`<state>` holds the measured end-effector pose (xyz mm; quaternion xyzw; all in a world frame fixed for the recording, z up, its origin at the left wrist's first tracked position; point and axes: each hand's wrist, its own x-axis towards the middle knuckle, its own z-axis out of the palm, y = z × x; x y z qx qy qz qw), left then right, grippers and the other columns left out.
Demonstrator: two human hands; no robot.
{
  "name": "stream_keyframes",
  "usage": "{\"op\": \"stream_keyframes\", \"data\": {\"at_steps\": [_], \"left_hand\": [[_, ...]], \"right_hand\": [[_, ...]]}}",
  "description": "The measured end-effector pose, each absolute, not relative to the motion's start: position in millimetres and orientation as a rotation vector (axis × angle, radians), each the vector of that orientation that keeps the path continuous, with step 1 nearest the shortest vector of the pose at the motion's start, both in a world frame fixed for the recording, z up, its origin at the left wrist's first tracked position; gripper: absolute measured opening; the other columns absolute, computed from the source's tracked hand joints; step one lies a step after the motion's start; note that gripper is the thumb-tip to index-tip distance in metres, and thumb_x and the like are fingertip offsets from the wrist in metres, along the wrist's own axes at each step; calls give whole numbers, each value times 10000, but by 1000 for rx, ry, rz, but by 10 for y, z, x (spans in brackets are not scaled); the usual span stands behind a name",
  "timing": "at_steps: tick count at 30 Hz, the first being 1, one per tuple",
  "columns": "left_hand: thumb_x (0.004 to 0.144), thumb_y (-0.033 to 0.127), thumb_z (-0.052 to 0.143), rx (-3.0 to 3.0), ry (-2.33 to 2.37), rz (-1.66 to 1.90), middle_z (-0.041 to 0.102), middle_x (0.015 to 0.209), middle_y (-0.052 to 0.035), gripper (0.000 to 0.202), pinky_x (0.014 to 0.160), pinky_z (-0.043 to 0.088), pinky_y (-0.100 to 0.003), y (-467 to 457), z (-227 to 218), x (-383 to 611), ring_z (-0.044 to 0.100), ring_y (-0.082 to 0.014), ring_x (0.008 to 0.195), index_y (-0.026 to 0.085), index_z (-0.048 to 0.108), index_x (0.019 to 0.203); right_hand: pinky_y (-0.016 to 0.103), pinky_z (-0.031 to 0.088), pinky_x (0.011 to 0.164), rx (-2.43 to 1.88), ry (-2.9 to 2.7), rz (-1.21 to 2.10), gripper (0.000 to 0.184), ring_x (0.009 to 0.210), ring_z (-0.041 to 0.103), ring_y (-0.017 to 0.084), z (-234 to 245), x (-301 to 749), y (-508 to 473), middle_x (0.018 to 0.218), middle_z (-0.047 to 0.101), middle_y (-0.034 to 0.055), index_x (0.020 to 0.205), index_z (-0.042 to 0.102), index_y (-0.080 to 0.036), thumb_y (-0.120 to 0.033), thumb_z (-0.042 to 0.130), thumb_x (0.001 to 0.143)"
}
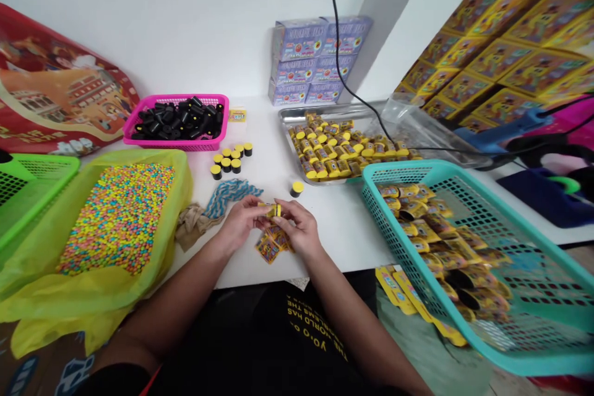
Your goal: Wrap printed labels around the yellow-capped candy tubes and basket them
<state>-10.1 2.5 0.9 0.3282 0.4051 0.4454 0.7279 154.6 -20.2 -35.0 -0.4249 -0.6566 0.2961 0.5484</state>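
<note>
Between my two hands is a small canister [275, 210] with a printed yellow label sleeve around it. My left hand [242, 221] grips it from the left, fingers closed. My right hand [299, 226] pinches its right end. Right below my hands, several printed label sleeves [268, 249] lie flat on the white table. A black canister with a yellow lid [296, 189] stands upright just beyond my right hand. Farther left stands a group of similar yellow-lidded canisters [226, 164]. A blue striped cloth [229, 197] lies beside my left hand.
To the left are a candy-filled bin lined with yellow plastic [183, 185] and a pink basket [223, 130] of black canisters. A metal tray [297, 176] holds labelled canisters. At right is a teal basket [547, 284] with more sleeves. A black cable [338, 43] hangs over the tray.
</note>
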Motion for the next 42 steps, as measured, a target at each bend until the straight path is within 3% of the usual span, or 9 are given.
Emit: {"op": "stream_keyframes", "data": {"at_steps": [12,18,21,28,34,42], "left_hand": [[586,296,839,702,822,837,696,708,-50,387,494,479,-269,-30,-36,-38,663,-197,552,160,538,786],[540,308,883,713,831,921,634,666,4,429,562,507,-285,-79,-18,15,622,-145,572,143,546,747],[493,309,902,730,869,924,606,627,22,455,538,470,-257,-113,6,37,593,-128,557,140,566,749],[489,287,904,743,879,1007,608,637,19,442,563,468,-257,-120,5,33,584,-121,567,142,577,749],[630,381,832,708,802,966,666,755,-27,403,553,491,-296,-88,-7,-1,646,-174,584,165,614,891],[541,347,868,644,820,1049,583,619,26,393,480,429,-230,-87,-25,2,546,-108,514,163,543,662]], "right_hand": [[286,526,629,-998,-1117,1087,223,645,593,130,-220,1499,-247,802,629,3,937,741,-234,-398,699,791],[266,491,525,-1017,-1003,1190,165,561,567,131,-214,1421,-234,687,659,-14,802,703,-217,-353,746,717],[258,496,582,-1045,-931,1054,133,596,568,123,-221,1412,-208,681,657,-21,756,692,-210,-310,746,688],[256,505,572,-1006,-1024,1091,157,638,589,131,-164,1396,-245,721,667,-8,793,703,-217,-362,724,737],[247,470,478,-967,-1010,1273,251,476,529,91,-204,1387,-256,684,653,-30,822,666,-201,-387,784,702],[246,468,505,-962,-1096,1304,297,524,547,102,-204,1404,-240,717,663,-24,821,679,-212,-360,845,623]]}}
